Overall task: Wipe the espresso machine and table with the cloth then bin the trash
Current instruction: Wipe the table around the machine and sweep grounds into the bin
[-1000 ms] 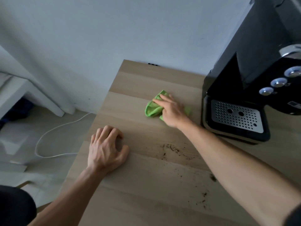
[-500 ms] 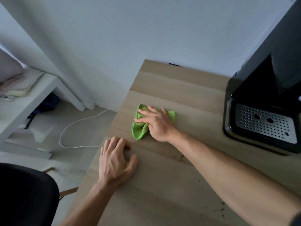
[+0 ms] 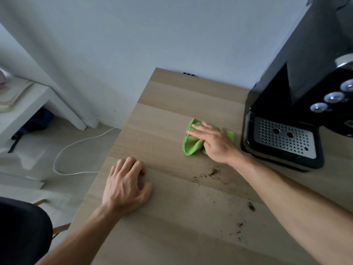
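The green cloth (image 3: 191, 144) is pressed flat on the wooden worktop (image 3: 172, 104) under the right hand (image 3: 215, 144), whose fingers (image 3: 198, 129) are stretched out and laid across it, not curled around it. The cloth is bunched in folds, just beside the drip tray (image 3: 282, 138) of the black espresso machine (image 3: 298, 77), though not touching it. The left hand (image 3: 126, 186) is planted near the worktop's left edge, its fingers bent loosely and nothing held in them. Dark coffee grounds (image 3: 214, 172) are scattered on the wood between the two forearms, nearer than the cloth, with more specks trailing toward the near right. A white cable (image 3: 76, 144) is looped on the floor to the left.
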A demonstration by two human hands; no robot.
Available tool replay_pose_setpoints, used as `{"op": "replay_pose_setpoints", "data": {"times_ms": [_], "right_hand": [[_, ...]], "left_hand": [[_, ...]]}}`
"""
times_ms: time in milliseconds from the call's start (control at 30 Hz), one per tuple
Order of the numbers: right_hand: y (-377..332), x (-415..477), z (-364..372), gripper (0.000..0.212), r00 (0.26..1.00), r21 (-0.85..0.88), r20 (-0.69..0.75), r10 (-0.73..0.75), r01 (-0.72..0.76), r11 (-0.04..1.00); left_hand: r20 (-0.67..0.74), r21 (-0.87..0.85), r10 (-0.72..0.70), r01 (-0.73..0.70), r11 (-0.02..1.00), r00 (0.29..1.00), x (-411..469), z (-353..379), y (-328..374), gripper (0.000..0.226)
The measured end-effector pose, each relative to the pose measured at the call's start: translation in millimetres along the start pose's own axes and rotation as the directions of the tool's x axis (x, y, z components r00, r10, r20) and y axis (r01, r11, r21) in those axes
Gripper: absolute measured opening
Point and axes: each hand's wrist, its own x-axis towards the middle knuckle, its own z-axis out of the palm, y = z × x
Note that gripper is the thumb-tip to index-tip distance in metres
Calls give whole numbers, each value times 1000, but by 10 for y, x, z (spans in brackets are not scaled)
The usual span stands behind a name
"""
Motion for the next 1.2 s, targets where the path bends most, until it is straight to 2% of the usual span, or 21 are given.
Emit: {"op": "replay_pose_setpoints", "data": {"times_ms": [100,200,267,367,433,533,633,700,767,833,900,967,1033,1100,1133,1200], "right_hand": [[138,-36,51,60,978,-67,-72,195,-200,977],[24,-390,232,61,943,-53,-199,268,-284,957],[-100,-590,330,64,921,-40,-233,311,-329,943],[-204,-671,320,62,905,78,-247,347,-339,938],[-238,-553,206,56,880,195,-330,341,-290,937],[-175,-130,-3,53,845,196,-421,330,-271,943],[90,318,-110,57,864,80,-400,305,-298,951],[291,452,-95,59,881,-6,-314,353,-373,928],[355,433,-5,59,857,-73,-282,432,-468,881],[222,322,95,56,822,-135,-318,472,-532,836],[32,190,186,51,790,-118,-315,526,-582,805],[-52,96,215,50,786,-70,-313,533,-579,813],[-2,154,156,53,807,-31,-381,451,-498,866],[175,360,47,59,839,-62,-422,342,-404,913],[280,485,-24,61,855,-88,-408,319,-385,919],[483,691,-149,62,870,-115,-315,379,-431,895]], "left_hand": [[7,21,6,-6,1000,1000,-12,15,0,27],[19,17,17,-18,1000,1000,-26,10,-8,27],[22,7,27,-27,1000,999,-32,6,-10,27],[34,1,33,-33,999,999,-38,-3,-13,28],[44,9,31,-31,999,999,-34,0,-12,26],[54,29,24,-26,999,998,-7,15,-9,25],[47,48,29,-31,998,998,59,32,-7,26],[37,54,24,-26,998,999,150,53,4,28],[23,54,21,-23,998,1000,293,83,20,28],[21,52,11,-12,999,1000,437,113,31,28],[19,47,-8,7,999,1000,538,140,50,27],[6,40,-12,12,999,1000,562,161,69,27],[-9,24,-2,2,1000,1000,550,175,69,26],[-17,9,11,-10,1000,1000,542,194,56,26],[-22,8,13,-13,1000,1000,542,201,49,26],[-32,9,14,-14,1000,999,548,211,43,26]]}}
